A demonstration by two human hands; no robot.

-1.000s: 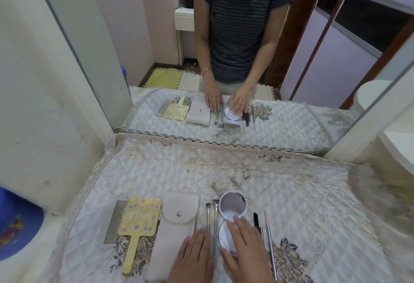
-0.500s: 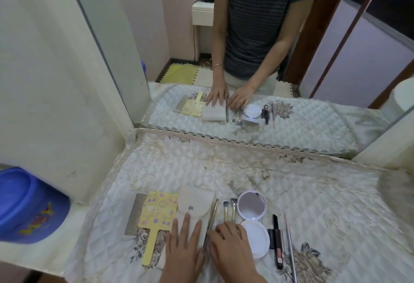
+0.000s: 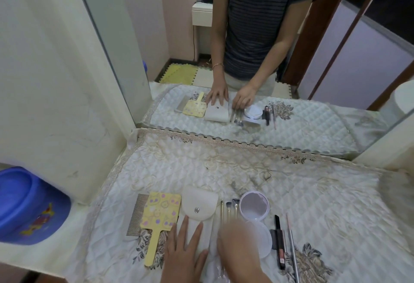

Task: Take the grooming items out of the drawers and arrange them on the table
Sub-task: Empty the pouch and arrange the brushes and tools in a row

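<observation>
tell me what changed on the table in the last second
The right hand slid left off the compact onto the brushes, blurred now. The left hand shifted left onto the pouch, lying flat. The comb, yellow mirror and compact stayed put.

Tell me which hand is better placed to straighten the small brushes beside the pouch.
Right, most likely. The right hand, blurred, hovers directly over the brushes, while the left hand lies flat on the pouch beside them.
</observation>
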